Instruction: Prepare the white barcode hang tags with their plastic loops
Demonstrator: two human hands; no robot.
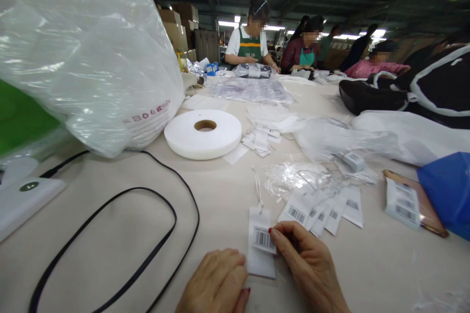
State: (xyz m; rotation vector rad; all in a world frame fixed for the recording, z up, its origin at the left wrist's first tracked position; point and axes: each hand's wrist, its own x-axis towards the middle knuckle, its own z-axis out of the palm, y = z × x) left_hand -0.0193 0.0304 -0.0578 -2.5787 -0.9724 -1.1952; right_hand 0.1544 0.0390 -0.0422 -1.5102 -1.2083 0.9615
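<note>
A white hang tag (pixel 261 265) with a looped string lies flat on the table in front of me. My right hand (pixel 306 266) pinches the right edge of a barcode sticker (pixel 263 238) between thumb and forefinger, over the tag's face. The sticker sits slightly tilted there; I cannot tell how much of it is stuck down. My left hand (pixel 216 281) rests at the tag's left edge, fingers curled together and their undersides hidden. Several more barcoded hang tags (pixel 323 210) are fanned out beyond my right hand, their strings bunched at the back.
A white tape roll (pixel 183 139) lies near loose labels (pixel 260 139). On the left are a black strap (pixel 147 254) and a large plastic bag (pixel 110 58); right, a phone (pixel 431 200) with a barcode label strip (pixel 402 203) and black bags (pixel 370 95). Several co-workers (pixel 251 44) stand opposite.
</note>
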